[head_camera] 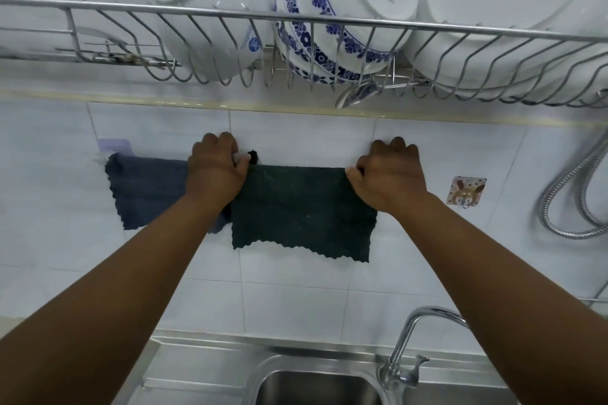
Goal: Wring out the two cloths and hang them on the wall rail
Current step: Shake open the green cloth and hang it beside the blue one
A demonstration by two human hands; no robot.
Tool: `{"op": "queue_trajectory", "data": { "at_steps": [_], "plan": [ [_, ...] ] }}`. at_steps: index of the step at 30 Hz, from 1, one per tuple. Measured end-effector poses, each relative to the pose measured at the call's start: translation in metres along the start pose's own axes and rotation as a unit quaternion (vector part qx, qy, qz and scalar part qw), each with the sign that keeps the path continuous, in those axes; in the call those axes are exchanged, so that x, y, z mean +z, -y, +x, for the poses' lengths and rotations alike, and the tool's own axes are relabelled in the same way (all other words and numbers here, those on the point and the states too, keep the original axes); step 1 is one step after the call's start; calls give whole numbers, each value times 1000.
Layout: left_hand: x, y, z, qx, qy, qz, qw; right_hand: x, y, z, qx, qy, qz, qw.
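Note:
A dark green cloth (302, 210) hangs flat against the tiled wall over the sink. My left hand (215, 171) pinches its top left corner and my right hand (390, 174) pinches its top right corner, both at rail height. A blue-grey cloth (148, 191) hangs to the left, its right edge tucked behind my left forearm and the green cloth. The rail itself is hidden by the cloths and my hands; only its pale end mount (113, 145) shows at the left.
A wire dish rack (230, 15) with white and blue-patterned bowls hangs just above my hands. A steel sink (316, 385) and tap (408, 348) lie below. A sticker hook (465, 191) and a metal shower hose (572, 194) are on the wall at right.

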State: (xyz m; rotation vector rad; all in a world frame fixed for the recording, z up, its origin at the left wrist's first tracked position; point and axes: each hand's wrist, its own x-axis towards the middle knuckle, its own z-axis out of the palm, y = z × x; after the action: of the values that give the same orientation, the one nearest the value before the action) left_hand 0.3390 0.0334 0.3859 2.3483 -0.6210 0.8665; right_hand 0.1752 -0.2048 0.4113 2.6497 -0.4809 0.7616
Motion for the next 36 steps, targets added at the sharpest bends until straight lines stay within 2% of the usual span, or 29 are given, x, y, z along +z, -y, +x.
{"op": "queue_trajectory", "data": {
  "at_steps": [2,3,5,7,8,11,13,15,19,21,23,25,29,33,36],
  "plan": [
    [-1,-4,1,30,14,20,999,-8,-4,6,-13,45,26,999],
    [-1,-6,1,49,25,32,998,-11,-7,8,-13,39,69,997],
    [0,-8,-4,88,32,12,996,-12,-14,7,-28,-56,147,987],
    [1,-7,-11,105,39,-36,993,-7,-20,1,-47,-145,147,977],
    [2,-6,-13,111,49,-38,992,-5,-21,-3,-57,-136,136,980],
    [4,-3,-13,136,89,31,986,4,-17,-8,-86,2,86,993],
    [4,-3,-11,142,109,60,982,6,-14,-7,-101,29,42,994],
    [4,-3,-10,144,127,80,978,3,-11,-5,-108,17,31,994],
    [4,-2,-11,133,134,87,978,2,-14,-8,-97,-84,99,987],
    [5,-2,-12,127,112,67,983,1,-17,-11,-100,-54,116,987],
    [5,-2,-13,122,109,54,985,3,-19,-10,-115,-2,74,991],
    [4,-3,-14,124,119,54,984,3,-21,-9,-125,-13,45,991],
    [3,-2,-18,123,98,14,987,0,-27,-12,-95,-119,82,985],
    [-1,-1,-21,126,97,4,987,8,-28,-19,-120,-57,56,989],
    [-4,2,-22,130,96,-3,987,6,-28,-21,-103,-65,60,991]
  ]
}}
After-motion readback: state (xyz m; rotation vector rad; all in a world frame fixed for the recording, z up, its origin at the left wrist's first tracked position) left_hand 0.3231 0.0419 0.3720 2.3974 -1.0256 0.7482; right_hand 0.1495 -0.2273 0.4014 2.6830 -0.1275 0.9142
